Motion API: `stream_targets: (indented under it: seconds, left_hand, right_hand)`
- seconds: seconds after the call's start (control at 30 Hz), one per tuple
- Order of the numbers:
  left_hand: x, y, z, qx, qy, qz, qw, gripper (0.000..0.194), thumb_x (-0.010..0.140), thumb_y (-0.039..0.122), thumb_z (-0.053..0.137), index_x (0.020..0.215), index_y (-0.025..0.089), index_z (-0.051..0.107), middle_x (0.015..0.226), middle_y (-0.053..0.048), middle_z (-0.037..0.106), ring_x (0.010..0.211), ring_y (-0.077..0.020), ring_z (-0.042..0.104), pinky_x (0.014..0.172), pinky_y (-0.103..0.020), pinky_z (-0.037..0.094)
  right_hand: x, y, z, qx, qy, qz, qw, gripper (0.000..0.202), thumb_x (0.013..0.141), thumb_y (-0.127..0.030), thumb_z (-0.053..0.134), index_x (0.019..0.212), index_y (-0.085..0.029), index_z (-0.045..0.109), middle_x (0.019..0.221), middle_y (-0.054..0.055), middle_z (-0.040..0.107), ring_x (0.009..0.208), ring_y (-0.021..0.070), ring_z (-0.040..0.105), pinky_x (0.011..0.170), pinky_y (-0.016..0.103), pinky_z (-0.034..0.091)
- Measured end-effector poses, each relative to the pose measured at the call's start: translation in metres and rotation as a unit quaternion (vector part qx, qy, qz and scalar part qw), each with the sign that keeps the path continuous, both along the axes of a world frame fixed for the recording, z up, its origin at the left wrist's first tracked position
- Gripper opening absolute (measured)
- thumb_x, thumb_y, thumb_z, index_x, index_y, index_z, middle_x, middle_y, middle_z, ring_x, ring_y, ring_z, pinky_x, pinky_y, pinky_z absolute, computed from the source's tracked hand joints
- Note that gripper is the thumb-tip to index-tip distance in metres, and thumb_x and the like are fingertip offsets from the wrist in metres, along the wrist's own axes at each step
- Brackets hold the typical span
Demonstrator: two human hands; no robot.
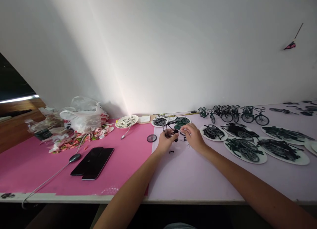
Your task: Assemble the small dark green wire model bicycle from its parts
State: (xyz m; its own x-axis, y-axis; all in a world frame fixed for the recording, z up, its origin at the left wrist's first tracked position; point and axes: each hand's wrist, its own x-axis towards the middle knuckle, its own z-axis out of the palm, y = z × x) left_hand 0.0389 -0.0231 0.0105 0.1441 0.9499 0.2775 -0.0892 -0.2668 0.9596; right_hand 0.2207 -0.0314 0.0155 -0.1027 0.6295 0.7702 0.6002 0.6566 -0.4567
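Note:
My left hand (166, 141) is closed round a black model bicycle frame (169, 126), held just above the pale lilac table cover. To its right, my right hand (194, 136) has thumb and fingers pinched together close to the frame; what they hold, if anything, is too small to make out. Small black parts (185, 138) lie between the two hands. A little black piece (171, 152) rests on the cover below my left hand. One loose spoked wheel (151, 138) lies flat to the left, where the pink and lilac covers meet.
Plates of dark bicycle parts (245, 150) spread to the right, with assembled model bicycles (255, 115) behind them. Two dark phones (92, 163), a cable (52, 174), a white plastic bag (84, 115) and a plate of pale pieces (126, 121) are on the left. A wall rises behind.

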Motion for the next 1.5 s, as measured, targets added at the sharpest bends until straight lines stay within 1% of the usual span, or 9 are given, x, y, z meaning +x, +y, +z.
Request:
stream_targets:
  seconds: [0.13,0.47,0.6,0.73,0.8,0.87,0.97,1.3,1.5]
  left_hand:
    - [0.004,-0.006,0.002,0.004,-0.003,-0.023,1.000,0.044,0.071,0.042,0.088,0.097,0.013,0.070,0.085,-0.008,0.071,0.066,-0.0149,0.066,0.065,-0.028,0.051]
    - [0.003,-0.007,0.002,0.020,0.019,-0.039,0.999,0.044,0.072,0.045,0.088,0.096,0.012,0.072,0.090,-0.010,0.073,0.067,-0.0154,0.066,0.066,-0.029,0.052]
    - [0.003,-0.010,0.004,0.022,0.027,-0.030,0.999,0.042,0.072,0.045,0.087,0.094,0.013,0.071,0.095,-0.011,0.073,0.069,-0.0150,0.065,0.067,-0.028,0.051]
    - [0.002,-0.015,0.008,0.035,0.055,-0.013,0.998,0.042,0.072,0.045,0.087,0.094,0.014,0.068,0.094,-0.009,0.070,0.069,-0.0135,0.062,0.064,-0.026,0.047]
    - [0.002,-0.017,0.009,0.052,0.075,-0.005,0.996,0.040,0.074,0.044,0.086,0.094,0.015,0.068,0.093,-0.007,0.069,0.068,-0.0124,0.060,0.062,-0.026,0.045]
    - [0.002,-0.018,0.009,0.073,0.094,0.005,0.993,0.037,0.075,0.043,0.084,0.094,0.016,0.067,0.091,-0.006,0.068,0.068,-0.0121,0.058,0.063,-0.025,0.043]
    - [0.001,-0.018,0.008,0.098,0.113,0.014,0.989,0.034,0.079,0.041,0.081,0.096,0.016,0.067,0.091,-0.006,0.068,0.071,-0.0128,0.058,0.064,-0.025,0.043]
    - [0.002,-0.023,0.013,0.112,0.115,0.013,0.987,0.036,0.080,0.043,0.082,0.097,0.016,0.066,0.090,-0.005,0.066,0.071,-0.0118,0.056,0.064,-0.024,0.044]
    - [0.003,-0.023,0.013,0.112,0.088,0.015,0.990,0.035,0.081,0.041,0.081,0.098,0.015,0.065,0.090,-0.005,0.066,0.071,-0.0116,0.056,0.065,-0.025,0.044]
  right_hand:
    - [-0.002,-0.001,-0.001,-0.002,0.004,0.007,1.000,0.018,0.100,-0.026,0.052,0.088,-0.023,0.065,0.086,0.007,0.065,0.088,0.0256,0.057,0.079,0.036,0.048]
    - [-0.004,0.001,-0.006,-0.010,-0.012,0.018,1.000,0.018,0.100,-0.025,0.053,0.086,-0.023,0.065,0.085,0.007,0.064,0.084,0.0247,0.056,0.077,0.035,0.047]
    - [-0.006,-0.001,-0.005,-0.009,-0.001,0.027,1.000,0.018,0.099,-0.029,0.056,0.086,-0.023,0.066,0.086,0.007,0.064,0.084,0.0244,0.055,0.075,0.034,0.047]
    - [-0.008,-0.002,-0.008,-0.050,0.054,0.017,0.997,0.019,0.095,-0.038,0.063,0.088,-0.022,0.069,0.081,0.005,0.059,0.072,0.0204,0.050,0.068,0.032,0.044]
    - [-0.011,-0.001,-0.010,-0.091,0.110,0.020,0.990,0.025,0.091,-0.046,0.068,0.088,-0.021,0.069,0.073,0.000,0.052,0.065,0.0176,0.046,0.063,0.029,0.042]
    - [-0.013,0.000,-0.012,-0.133,0.162,0.035,0.977,0.032,0.086,-0.052,0.071,0.087,-0.021,0.069,0.064,-0.005,0.039,0.059,0.0156,0.040,0.059,0.027,0.038]
    - [-0.015,0.002,-0.013,-0.174,0.207,0.059,0.961,0.038,0.081,-0.058,0.074,0.085,-0.021,0.068,0.061,-0.008,0.027,0.056,0.0138,0.035,0.056,0.026,0.034]
    - [-0.013,0.001,-0.009,-0.237,0.273,0.065,0.930,0.057,0.063,-0.069,0.083,0.085,-0.020,0.065,0.062,-0.010,0.026,0.056,0.0108,0.030,0.054,0.025,0.030]
    - [-0.016,-0.001,-0.010,-0.288,0.320,0.118,0.895,0.057,0.066,-0.070,0.083,0.088,-0.021,0.064,0.063,-0.009,0.030,0.055,0.0105,0.030,0.051,0.025,0.026]
